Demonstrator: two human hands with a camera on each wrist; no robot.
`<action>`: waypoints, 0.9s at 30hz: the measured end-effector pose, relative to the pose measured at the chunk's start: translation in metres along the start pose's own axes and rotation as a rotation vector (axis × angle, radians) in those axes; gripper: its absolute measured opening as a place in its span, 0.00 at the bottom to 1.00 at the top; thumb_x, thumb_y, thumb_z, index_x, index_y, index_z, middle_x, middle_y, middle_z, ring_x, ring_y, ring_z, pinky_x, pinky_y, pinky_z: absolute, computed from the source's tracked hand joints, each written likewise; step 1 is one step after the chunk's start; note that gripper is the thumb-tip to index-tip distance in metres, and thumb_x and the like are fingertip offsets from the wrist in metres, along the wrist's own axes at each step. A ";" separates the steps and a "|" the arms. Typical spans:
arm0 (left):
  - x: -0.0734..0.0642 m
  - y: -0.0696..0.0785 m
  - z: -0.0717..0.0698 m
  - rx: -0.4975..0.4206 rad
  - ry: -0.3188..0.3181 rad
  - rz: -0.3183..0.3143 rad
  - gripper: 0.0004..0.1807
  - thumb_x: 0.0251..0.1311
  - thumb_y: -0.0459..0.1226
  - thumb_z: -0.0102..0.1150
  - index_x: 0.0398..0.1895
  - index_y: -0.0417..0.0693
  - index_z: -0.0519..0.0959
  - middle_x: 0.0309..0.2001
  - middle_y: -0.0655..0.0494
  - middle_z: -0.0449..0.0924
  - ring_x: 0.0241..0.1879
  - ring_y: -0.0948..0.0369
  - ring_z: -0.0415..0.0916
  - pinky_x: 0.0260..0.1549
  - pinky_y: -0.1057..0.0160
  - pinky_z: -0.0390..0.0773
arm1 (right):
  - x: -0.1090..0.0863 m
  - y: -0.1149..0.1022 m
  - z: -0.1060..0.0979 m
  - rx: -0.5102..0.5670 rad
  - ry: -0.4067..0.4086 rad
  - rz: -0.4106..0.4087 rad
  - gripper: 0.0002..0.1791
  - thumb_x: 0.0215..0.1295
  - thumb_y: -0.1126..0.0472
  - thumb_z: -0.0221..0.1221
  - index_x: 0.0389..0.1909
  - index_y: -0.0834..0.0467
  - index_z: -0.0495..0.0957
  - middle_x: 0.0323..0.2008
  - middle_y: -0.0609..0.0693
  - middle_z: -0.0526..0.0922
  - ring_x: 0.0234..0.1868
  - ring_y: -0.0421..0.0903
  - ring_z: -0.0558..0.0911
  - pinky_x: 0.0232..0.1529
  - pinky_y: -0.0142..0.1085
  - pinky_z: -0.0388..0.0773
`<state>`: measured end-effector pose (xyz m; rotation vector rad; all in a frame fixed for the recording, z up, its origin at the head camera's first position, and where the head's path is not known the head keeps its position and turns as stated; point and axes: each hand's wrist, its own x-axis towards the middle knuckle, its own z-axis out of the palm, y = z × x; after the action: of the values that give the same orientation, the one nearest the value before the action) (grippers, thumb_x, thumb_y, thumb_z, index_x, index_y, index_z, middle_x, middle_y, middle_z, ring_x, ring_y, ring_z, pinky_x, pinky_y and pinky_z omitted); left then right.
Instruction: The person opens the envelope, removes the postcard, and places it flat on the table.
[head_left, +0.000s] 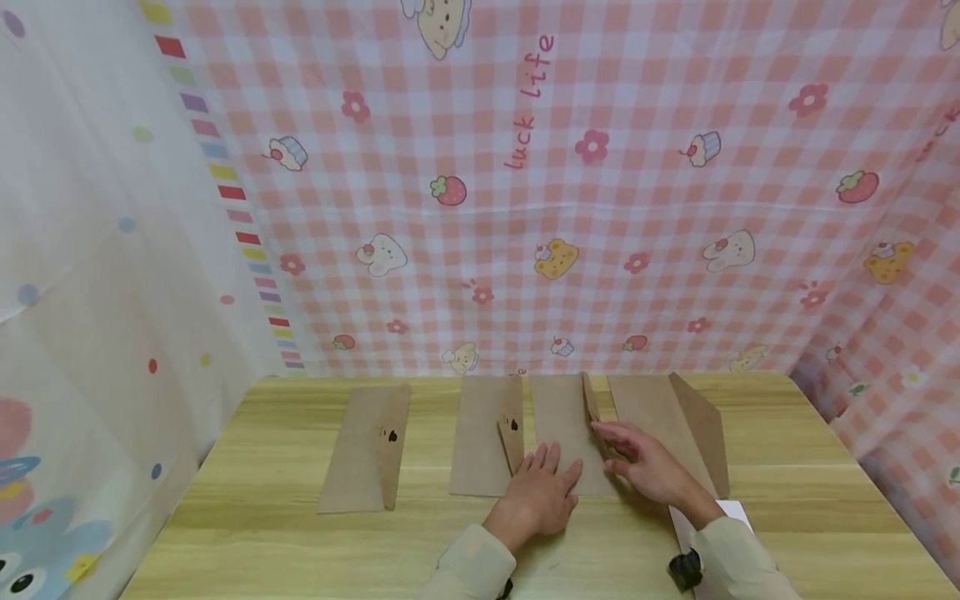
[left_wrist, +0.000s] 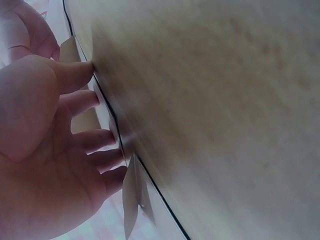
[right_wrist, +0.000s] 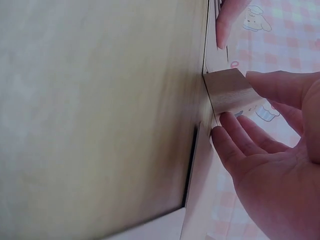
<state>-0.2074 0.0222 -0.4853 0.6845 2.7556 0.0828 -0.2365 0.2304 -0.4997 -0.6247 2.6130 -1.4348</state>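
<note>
Brown kraft-paper envelopes lie in a row on the wooden table. My left hand (head_left: 534,496) rests with fingers spread on the lower left part of the third envelope (head_left: 558,417), near the second envelope (head_left: 480,442). The third envelope's flap (right_wrist: 230,90) stands raised along its right side. My right hand (head_left: 648,467) is at this flap, its thumb and fingertips touching it and its fingers only loosely bent. The second envelope's flap (head_left: 512,442) is partly lifted and bears a small dark print.
At the far left lies another envelope (head_left: 352,454) with its flap folded over. The rightmost envelope (head_left: 652,417) has its flap (head_left: 705,425) spread out to the right. White paper (head_left: 737,512) lies under my right forearm. A checked cloth (head_left: 510,208) hangs behind the table.
</note>
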 end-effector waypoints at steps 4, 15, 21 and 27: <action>-0.001 0.000 0.000 -0.008 0.003 0.005 0.29 0.75 0.52 0.44 0.77 0.68 0.57 0.79 0.52 0.49 0.78 0.54 0.45 0.74 0.55 0.52 | -0.001 0.001 0.000 -0.012 0.020 0.003 0.30 0.62 0.76 0.60 0.67 0.70 0.68 0.63 0.69 0.70 0.62 0.69 0.73 0.61 0.60 0.69; 0.000 -0.001 0.001 -0.007 0.007 0.006 0.29 0.75 0.52 0.44 0.77 0.68 0.58 0.79 0.52 0.49 0.78 0.54 0.46 0.73 0.55 0.53 | -0.006 -0.001 -0.001 -0.029 0.053 -0.016 0.29 0.64 0.75 0.60 0.67 0.67 0.68 0.64 0.69 0.71 0.59 0.65 0.77 0.56 0.56 0.75; 0.001 -0.002 0.002 0.001 0.009 0.011 0.29 0.75 0.51 0.43 0.77 0.67 0.57 0.79 0.51 0.49 0.78 0.54 0.46 0.73 0.55 0.53 | -0.009 0.000 -0.002 -0.048 0.075 -0.016 0.30 0.64 0.74 0.60 0.67 0.68 0.68 0.62 0.70 0.72 0.56 0.64 0.79 0.53 0.54 0.78; 0.001 -0.001 0.002 0.013 0.012 0.014 0.29 0.75 0.51 0.43 0.77 0.67 0.57 0.79 0.51 0.49 0.78 0.54 0.46 0.73 0.56 0.54 | -0.011 0.000 -0.004 -0.067 0.096 0.009 0.30 0.63 0.75 0.61 0.67 0.67 0.68 0.60 0.69 0.75 0.52 0.60 0.81 0.51 0.53 0.79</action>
<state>-0.2079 0.0214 -0.4871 0.7091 2.7652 0.0718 -0.2274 0.2385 -0.4987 -0.5636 2.7440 -1.4143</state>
